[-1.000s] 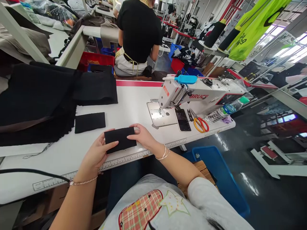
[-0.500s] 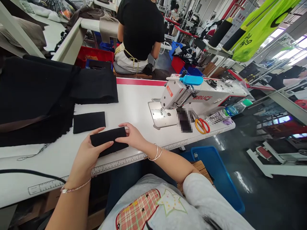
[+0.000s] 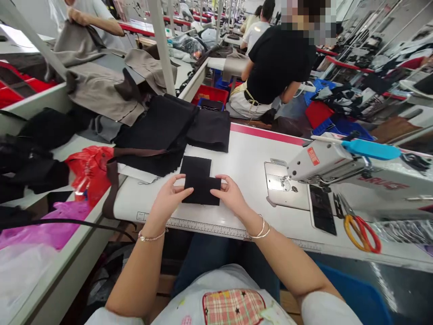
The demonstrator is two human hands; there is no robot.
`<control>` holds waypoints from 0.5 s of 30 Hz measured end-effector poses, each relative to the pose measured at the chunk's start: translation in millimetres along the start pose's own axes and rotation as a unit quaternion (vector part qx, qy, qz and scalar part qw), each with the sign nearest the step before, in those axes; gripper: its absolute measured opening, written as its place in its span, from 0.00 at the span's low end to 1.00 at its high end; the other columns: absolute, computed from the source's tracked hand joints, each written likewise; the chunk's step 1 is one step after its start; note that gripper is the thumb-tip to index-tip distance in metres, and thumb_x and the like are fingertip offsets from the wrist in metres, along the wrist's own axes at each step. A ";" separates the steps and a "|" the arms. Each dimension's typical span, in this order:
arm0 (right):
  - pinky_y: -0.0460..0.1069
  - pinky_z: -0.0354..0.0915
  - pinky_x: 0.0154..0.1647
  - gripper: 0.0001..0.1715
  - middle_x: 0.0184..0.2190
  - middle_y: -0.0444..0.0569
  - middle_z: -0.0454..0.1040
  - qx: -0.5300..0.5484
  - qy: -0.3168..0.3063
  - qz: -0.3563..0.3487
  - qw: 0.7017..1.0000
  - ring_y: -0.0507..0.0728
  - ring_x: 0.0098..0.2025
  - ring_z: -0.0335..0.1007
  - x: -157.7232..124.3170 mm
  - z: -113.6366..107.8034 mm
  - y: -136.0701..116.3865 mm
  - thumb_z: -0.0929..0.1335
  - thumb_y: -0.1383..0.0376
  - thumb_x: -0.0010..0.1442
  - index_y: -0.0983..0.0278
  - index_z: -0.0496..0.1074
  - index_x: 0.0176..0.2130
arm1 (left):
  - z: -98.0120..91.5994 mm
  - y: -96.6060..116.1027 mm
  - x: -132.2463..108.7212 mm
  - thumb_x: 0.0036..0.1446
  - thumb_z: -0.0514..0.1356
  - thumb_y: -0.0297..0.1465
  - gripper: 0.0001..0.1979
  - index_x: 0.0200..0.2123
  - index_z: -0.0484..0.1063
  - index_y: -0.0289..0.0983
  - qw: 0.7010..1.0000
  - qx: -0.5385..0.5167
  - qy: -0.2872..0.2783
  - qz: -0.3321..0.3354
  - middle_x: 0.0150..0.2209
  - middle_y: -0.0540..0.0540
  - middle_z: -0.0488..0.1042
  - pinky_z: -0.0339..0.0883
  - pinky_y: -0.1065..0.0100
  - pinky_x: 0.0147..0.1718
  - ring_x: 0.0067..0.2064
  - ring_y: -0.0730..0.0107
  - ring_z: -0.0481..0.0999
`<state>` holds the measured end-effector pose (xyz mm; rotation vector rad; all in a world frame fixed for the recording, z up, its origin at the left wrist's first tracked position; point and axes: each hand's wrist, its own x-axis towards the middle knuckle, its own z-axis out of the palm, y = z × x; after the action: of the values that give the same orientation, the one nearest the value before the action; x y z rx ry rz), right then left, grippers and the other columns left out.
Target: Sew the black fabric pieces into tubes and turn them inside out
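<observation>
The left hand (image 3: 172,195) and right hand (image 3: 232,194) pinch opposite ends of a black cloth (image 3: 204,193) between thumb and fingers, near the worktop's (image 3: 243,164) front edge, where a ruler (image 3: 216,228) runs. Beyond it, partly hidden, lies a second black piece (image 3: 198,166). Folded fabric (image 3: 211,131) covers the far left corner; a phone (image 3: 322,208) and scissors (image 3: 359,228) lie toward the right end.

Center: 1 left hand (image 3: 167,197), 1 right hand (image 3: 234,197), 2 small black fabric rectangles (image 3: 203,194); right: 1 sewing machine (image 3: 385,170), 1 smartphone (image 3: 323,210), 1 pair of scissors (image 3: 353,225); left: 1 red plastic bag (image 3: 90,168), 1 pink plastic bag (image 3: 49,235); lower right: 1 blue bin (image 3: 358,289)
</observation>
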<state>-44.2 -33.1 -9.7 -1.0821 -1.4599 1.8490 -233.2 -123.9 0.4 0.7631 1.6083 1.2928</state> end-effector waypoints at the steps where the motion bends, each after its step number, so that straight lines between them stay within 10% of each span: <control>1: 0.52 0.72 0.39 0.28 0.29 0.41 0.75 -0.013 0.002 -0.005 1.000 0.54 0.34 0.75 10.1 3.9 -6.3 0.73 0.66 0.48 0.59 0.64 0.48 | -4.1 6.0 8.9 0.41 0.70 0.38 0.30 0.49 0.69 0.37 0.999 0.022 0.032 0.018 0.30 0.47 0.79 0.68 0.67 0.32 0.31 0.64 0.78; 8: 0.51 0.72 0.37 0.31 0.30 0.40 0.72 -0.151 0.087 -0.055 0.983 0.52 0.30 0.72 83.9 9.7 -19.3 0.72 0.65 0.48 0.60 0.63 0.51 | -8.3 30.5 84.0 0.44 0.68 0.35 0.18 0.40 0.77 0.35 0.951 0.257 0.138 0.106 0.28 0.47 0.78 0.67 0.64 0.41 0.35 0.63 0.77; 15: 0.56 0.68 0.52 0.33 0.48 0.54 0.73 -0.181 0.147 -0.079 0.969 0.55 0.39 0.74 92.4 14.1 -7.1 0.72 0.66 0.49 0.65 0.65 0.55 | -2.7 21.3 81.5 0.48 0.65 0.34 0.18 0.42 0.78 0.33 0.947 0.265 0.156 0.091 0.29 0.47 0.78 0.68 0.65 0.42 0.35 0.65 0.77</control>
<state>-105.5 36.0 -25.4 -1.3029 -1.6829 1.2761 -269.6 -47.9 -0.8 1.0919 2.2335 1.1559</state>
